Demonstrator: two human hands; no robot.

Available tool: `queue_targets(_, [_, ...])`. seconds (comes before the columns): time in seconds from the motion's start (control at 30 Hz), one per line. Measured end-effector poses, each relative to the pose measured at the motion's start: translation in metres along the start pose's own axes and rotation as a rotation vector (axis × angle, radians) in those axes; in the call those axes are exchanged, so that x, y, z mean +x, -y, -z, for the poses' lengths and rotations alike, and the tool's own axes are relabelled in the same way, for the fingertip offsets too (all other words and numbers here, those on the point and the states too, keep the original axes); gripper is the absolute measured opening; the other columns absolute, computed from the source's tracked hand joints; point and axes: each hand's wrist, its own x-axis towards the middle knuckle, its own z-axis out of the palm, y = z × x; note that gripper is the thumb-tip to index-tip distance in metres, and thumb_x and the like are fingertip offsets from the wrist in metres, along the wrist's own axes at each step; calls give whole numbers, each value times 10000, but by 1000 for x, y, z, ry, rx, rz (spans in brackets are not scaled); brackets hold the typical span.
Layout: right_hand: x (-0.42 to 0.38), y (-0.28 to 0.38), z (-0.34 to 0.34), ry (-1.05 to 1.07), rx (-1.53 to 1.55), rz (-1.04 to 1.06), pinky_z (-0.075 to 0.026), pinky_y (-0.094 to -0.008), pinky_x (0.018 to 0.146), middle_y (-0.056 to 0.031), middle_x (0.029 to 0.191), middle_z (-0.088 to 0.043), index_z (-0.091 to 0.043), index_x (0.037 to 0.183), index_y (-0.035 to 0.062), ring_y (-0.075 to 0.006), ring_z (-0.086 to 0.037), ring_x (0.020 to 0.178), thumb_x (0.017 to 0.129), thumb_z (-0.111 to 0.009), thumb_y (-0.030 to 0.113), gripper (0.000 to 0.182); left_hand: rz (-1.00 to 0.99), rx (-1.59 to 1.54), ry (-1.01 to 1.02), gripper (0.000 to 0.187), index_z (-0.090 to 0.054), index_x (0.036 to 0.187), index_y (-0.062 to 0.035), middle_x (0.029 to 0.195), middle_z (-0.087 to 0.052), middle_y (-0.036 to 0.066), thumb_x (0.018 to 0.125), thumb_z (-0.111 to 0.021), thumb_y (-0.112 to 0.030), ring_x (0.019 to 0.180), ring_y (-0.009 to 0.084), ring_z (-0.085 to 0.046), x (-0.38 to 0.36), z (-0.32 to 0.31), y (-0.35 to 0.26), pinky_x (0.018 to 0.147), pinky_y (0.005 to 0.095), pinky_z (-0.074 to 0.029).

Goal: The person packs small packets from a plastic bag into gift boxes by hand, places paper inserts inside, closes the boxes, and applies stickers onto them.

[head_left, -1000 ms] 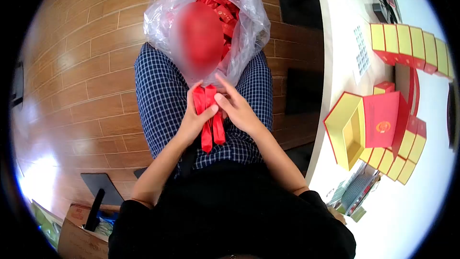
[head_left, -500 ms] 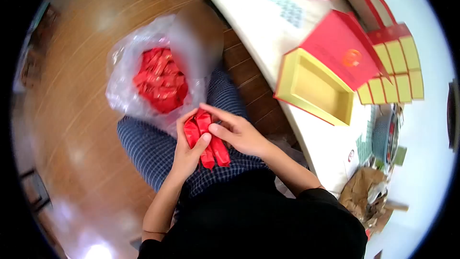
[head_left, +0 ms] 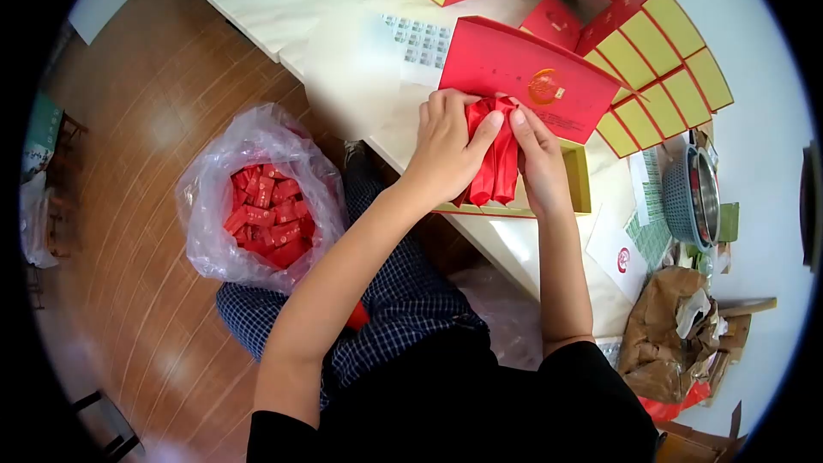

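Between my left hand (head_left: pixel 447 144) and my right hand (head_left: pixel 540 153) is a small bundle of long red foil packets (head_left: pixel 493 163), gripped from both sides with the thumbs on top. The bundle is over an opened gift box (head_left: pixel 579 176) with a yellow inside, standing at the table's edge; hands and packets cover much of its tray. Its red lid (head_left: pixel 489 60) leans back behind my fingers and bears a gold round emblem. By my left thigh, a clear plastic bag (head_left: pixel 199 227) holds many similar red packets (head_left: pixel 273 216). Something small and red (head_left: pixel 358 317) shows in my lap, partly behind my left forearm.
Stacked red-and-yellow boxes (head_left: pixel 660 60) stand at the back right of the table (head_left: pixel 343 0). A sheet of small labels (head_left: pixel 420 43) lies behind the lid. Farther right are a blue basket (head_left: pixel 681 197) and a crumpled brown paper bag (head_left: pixel 664 334).
Both hands have moved from above my lap up and right to the gift box, carrying the red packets. The view has turned toward the table.
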Motion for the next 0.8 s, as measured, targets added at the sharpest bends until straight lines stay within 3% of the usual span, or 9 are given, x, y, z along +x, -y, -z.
queue_targets(0.07, [1,-17,-1,3,18,-34,-393,-273,970,-84,1206,-598,-558,1270,9,-138,-523,1122,966,-538,338,448,-69,222,-50,443,-489,1093,40,1088,-458,198,941,-511,-376,1008,352,-440,-8,1,6,944,420,-346])
queue_targets(0.2, [-3,-20,-6,21,-70,-42,-398,-271,932,-66,1102,-623,-587,1200,-7,-129,-535,1028,966,-534,342,424,21,237,-30,412,-513,1014,27,1030,-487,172,930,-529,-376,985,343,-439,-10,10,3,909,419,-361])
queue_targets(0.27, [-3,-18,-9,49,-143,15,-400,-259,898,-48,1018,-625,-599,1127,-24,-107,-519,975,969,-526,329,393,52,239,1,404,-516,1011,23,1030,-488,169,929,-533,-372,981,341,-439,-7,15,2,906,419,-361])
queue_targets(0.63, [-3,-21,-5,136,-156,12,-418,-255,859,-44,951,-629,-606,1092,-16,-97,-522,924,972,-521,329,375,71,237,-11,373,-575,847,15,911,-536,137,935,-535,-345,921,313,-456,-7,20,-1,866,391,-378])
queue_targets(0.8, [-1,-21,-7,157,-209,37,-420,-251,837,-39,936,-623,-606,1070,-16,-93,-521,897,975,-517,315,356,93,198,-5,369,-591,840,8,878,-546,131,935,-535,-345,901,312,-457,-6,22,2,843,392,-383])
